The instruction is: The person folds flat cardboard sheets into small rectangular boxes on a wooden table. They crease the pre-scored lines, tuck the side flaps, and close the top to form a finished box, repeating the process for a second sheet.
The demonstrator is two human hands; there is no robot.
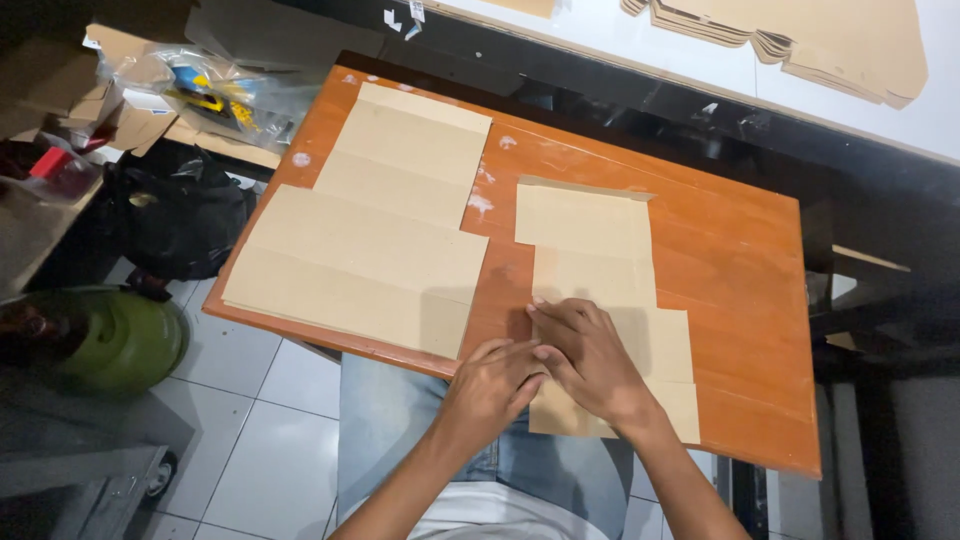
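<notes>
A flat brown cardboard blank (590,255) lies on the right half of an orange wooden table (740,260). My right hand (590,360) presses flat on its near part, fingers together. My left hand (492,385) sits beside it at the blank's near left edge, fingers curled against the cardboard and touching the right hand. A bigger stack of similar cardboard blanks (375,225) rests on the left half of the table, apart from both hands.
A green gas cylinder (125,340) and a black bag (185,215) stand on the tiled floor at left. Clear plastic bags (205,90) lie on boxes behind them. More cardboard blanks (830,45) are piled on a white surface at the back.
</notes>
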